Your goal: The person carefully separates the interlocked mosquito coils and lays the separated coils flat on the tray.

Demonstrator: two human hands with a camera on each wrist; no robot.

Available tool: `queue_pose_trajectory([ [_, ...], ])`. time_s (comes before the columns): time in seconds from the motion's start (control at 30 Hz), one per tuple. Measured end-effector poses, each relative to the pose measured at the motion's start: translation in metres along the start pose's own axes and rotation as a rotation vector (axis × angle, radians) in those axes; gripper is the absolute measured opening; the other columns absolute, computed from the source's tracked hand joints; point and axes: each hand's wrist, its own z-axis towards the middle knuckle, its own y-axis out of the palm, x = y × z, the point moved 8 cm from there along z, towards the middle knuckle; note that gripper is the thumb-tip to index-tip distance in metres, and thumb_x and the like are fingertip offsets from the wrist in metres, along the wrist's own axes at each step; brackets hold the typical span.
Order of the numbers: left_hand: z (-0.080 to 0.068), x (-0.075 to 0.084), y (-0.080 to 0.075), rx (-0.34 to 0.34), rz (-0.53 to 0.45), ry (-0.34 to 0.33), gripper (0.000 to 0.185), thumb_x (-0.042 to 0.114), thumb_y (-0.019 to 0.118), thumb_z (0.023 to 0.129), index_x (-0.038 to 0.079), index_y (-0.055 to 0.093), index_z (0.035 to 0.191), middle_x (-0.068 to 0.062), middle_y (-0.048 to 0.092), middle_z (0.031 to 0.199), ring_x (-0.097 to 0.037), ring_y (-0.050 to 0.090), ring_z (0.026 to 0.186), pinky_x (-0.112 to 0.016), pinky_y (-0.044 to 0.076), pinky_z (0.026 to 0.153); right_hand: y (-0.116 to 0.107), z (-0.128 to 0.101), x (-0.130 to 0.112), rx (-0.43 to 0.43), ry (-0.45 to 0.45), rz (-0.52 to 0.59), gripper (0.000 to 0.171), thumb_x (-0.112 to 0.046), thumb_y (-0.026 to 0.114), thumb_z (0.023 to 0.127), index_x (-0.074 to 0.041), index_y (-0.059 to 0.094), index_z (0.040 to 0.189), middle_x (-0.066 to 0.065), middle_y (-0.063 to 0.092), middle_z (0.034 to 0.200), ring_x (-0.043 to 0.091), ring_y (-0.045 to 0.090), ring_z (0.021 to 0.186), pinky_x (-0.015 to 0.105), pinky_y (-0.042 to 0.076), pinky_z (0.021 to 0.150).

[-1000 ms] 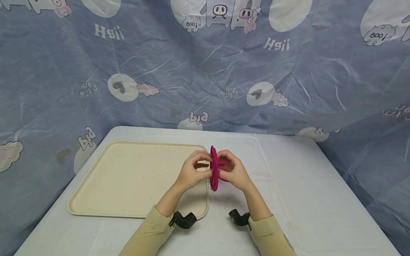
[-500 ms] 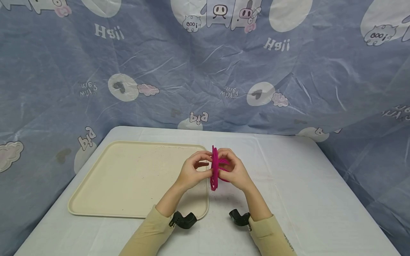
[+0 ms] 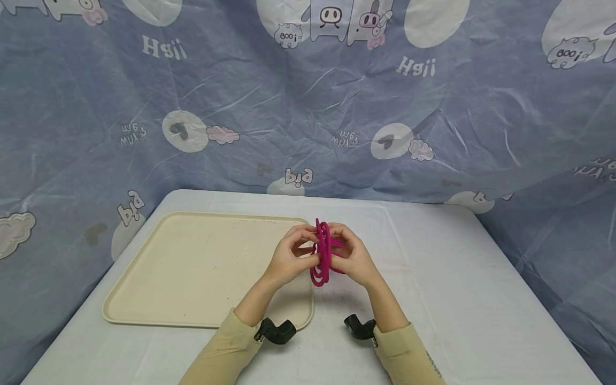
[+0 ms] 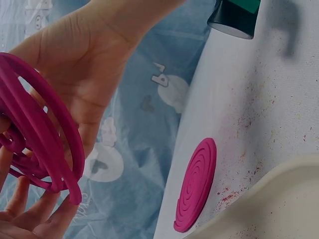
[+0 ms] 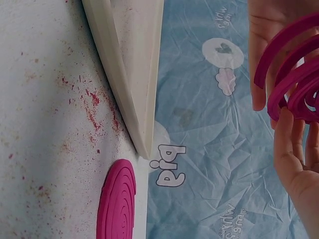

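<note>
A magenta spiral coil (image 3: 321, 252) stands on edge above the bench (image 3: 457, 278), held between both hands just past the 3 o'clock edge of the cream tray (image 3: 202, 267). Its rings are pulled apart from one another, so the strands splay out rather than lying in one flat disc; the wrist views show them fanned across the fingers (image 4: 42, 134) (image 5: 294, 84).

The left hand (image 3: 289, 259) pinches the coil from the 9 o'clock side, fingers curled round the strands. The right hand (image 3: 353, 259) grips it from the 3 o'clock side, fingers likewise curled onto the rings. Both wrists carry a black camera mount, and both arms are in pale yellow sleeves (image 3: 409, 353).

A second magenta spiral disc (image 4: 196, 185) lies flat and whole on the bench, close to the tray's corner, also seen in the right wrist view (image 5: 117, 201); the hands hide it from the head camera. Fine magenta crumbs (image 5: 87, 99) are scattered over the white bench surface near the tray rim.

Behind the bench, from 9 to 3 o'clock, hangs a blue cartoon-printed cloth (image 3: 308, 107), creased.
</note>
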Motion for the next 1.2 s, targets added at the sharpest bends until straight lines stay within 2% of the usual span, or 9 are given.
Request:
queue_pose_trajectory([
  [0.2,0.000,0.003,0.001,0.006,0.010,-0.001,0.024,-0.011,0.068,0.073,-0.008,0.059,0.095,-0.019,0.048,0.123,-0.030,0.050,0.112,-0.050,0.048,0.088,0.000,0.000,0.000,-0.006,-0.004,0.007,0.031,0.003,0.067,0.080,-0.003,0.053,0.106,0.008,0.045,0.123,0.017,0.053,0.104,0.031,0.049,0.088],
  [0.43,-0.004,0.034,0.004,0.022,0.118,0.023,0.022,-0.008,0.067,0.074,-0.010,0.059,0.094,-0.027,0.051,0.113,-0.037,0.046,0.111,-0.058,0.043,0.091,-0.001,0.001,0.000,0.009,-0.013,-0.051,0.032,0.010,0.063,0.078,0.004,0.052,0.108,0.006,0.048,0.114,0.020,0.053,0.102,0.032,0.049,0.089],
  [0.53,-0.004,0.032,0.003,0.015,0.132,0.035,0.023,-0.009,0.067,0.074,-0.011,0.059,0.095,-0.026,0.055,0.103,-0.038,0.050,0.103,-0.058,0.043,0.090,-0.003,0.001,0.001,0.028,0.004,-0.113,0.032,0.010,0.062,0.077,0.006,0.052,0.107,0.007,0.048,0.112,0.024,0.054,0.102,0.035,0.048,0.091],
  [0.63,-0.001,0.019,0.001,-0.006,0.128,0.039,0.023,-0.008,0.068,0.076,-0.009,0.060,0.098,-0.024,0.061,0.097,-0.038,0.056,0.097,-0.055,0.045,0.090,-0.004,0.000,0.002,0.030,0.026,-0.157,0.033,0.009,0.061,0.077,0.006,0.052,0.108,0.009,0.051,0.109,0.028,0.055,0.101,0.043,0.047,0.092],
  [0.77,0.001,0.004,-0.001,-0.028,0.148,0.055,0.024,-0.003,0.070,0.077,-0.003,0.062,0.100,-0.015,0.066,0.095,-0.031,0.061,0.094,-0.048,0.048,0.089,-0.005,-0.001,0.004,0.021,0.068,-0.172,0.034,0.010,0.062,0.078,0.004,0.053,0.110,0.013,0.057,0.105,0.034,0.059,0.098,0.056,0.045,0.090],
  [0.9,-0.001,0.022,0.001,-0.042,0.167,0.053,0.024,-0.005,0.070,0.076,-0.006,0.063,0.098,-0.018,0.066,0.093,-0.032,0.062,0.091,-0.047,0.048,0.088,-0.004,-0.001,0.002,0.014,0.096,-0.173,0.035,0.012,0.062,0.077,0.005,0.053,0.109,0.017,0.058,0.104,0.040,0.058,0.097,0.060,0.044,0.088],
  [1.0,-0.003,0.037,0.004,-0.051,0.175,0.030,0.024,-0.010,0.069,0.074,-0.010,0.063,0.097,-0.023,0.065,0.092,-0.037,0.061,0.091,-0.047,0.048,0.089,-0.004,-0.001,0.001,0.004,0.101,-0.174,0.035,0.013,0.062,0.076,0.005,0.053,0.108,0.017,0.058,0.102,0.038,0.059,0.096,0.054,0.047,0.087],
  [1.13,-0.003,0.039,0.003,-0.060,0.194,0.019,0.023,-0.009,0.070,0.073,-0.009,0.063,0.095,-0.022,0.065,0.092,-0.036,0.061,0.092,-0.045,0.047,0.089,-0.005,-0.002,0.003,-0.009,0.085,-0.169,0.036,0.013,0.063,0.075,0.004,0.053,0.108,0.014,0.058,0.100,0.029,0.059,0.095,0.041,0.050,0.087],
  [1.2,-0.003,0.039,0.003,-0.066,0.195,0.013,0.023,-0.008,0.071,0.073,-0.009,0.063,0.095,-0.022,0.065,0.092,-0.036,0.061,0.093,-0.046,0.047,0.090,-0.005,-0.001,0.003,-0.015,0.076,-0.164,0.036,0.012,0.063,0.075,0.004,0.053,0.109,0.014,0.058,0.100,0.027,0.059,0.095,0.039,0.050,0.087],
])
